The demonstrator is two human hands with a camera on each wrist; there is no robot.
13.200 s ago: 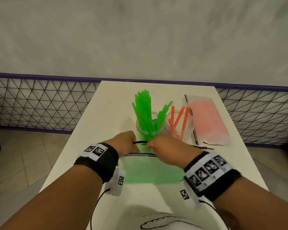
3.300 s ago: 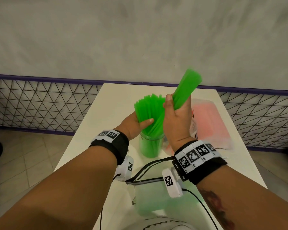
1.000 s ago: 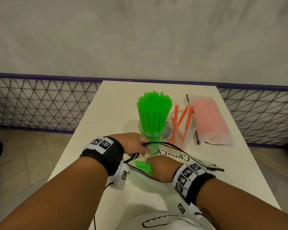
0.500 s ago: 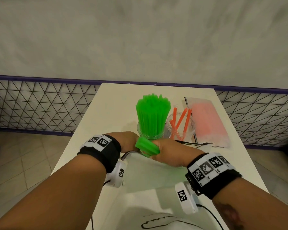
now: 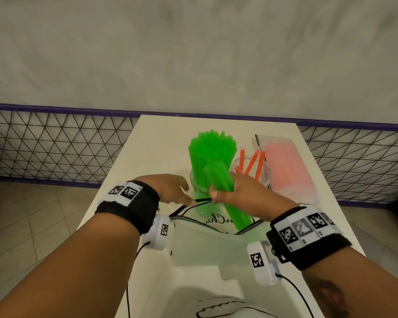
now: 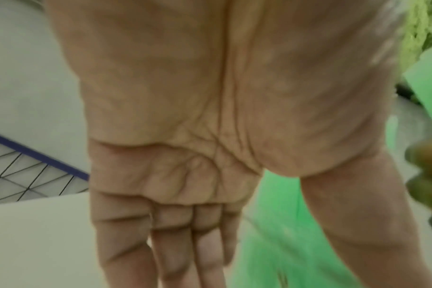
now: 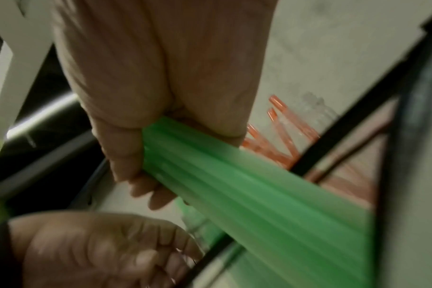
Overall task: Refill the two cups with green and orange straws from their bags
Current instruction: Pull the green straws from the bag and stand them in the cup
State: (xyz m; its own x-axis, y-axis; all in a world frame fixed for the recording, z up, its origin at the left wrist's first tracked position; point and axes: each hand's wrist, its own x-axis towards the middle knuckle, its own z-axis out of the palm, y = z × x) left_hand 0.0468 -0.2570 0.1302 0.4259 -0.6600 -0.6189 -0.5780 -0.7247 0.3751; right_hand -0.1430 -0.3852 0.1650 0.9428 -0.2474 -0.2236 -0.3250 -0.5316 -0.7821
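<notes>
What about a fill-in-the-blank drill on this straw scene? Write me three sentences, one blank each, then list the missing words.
1. The right hand grips a bundle of ____ straws.
2. The cup of orange straws stands to the ____ of the cup of green straws.
3. The left hand holds ____, its fingers straight.

Missing words: green; right; nothing

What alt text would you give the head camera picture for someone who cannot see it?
A right hand lifts a bundle of green straws from a clear bag toward an already crowded green cup. The left hand hovers open beside it.
</notes>
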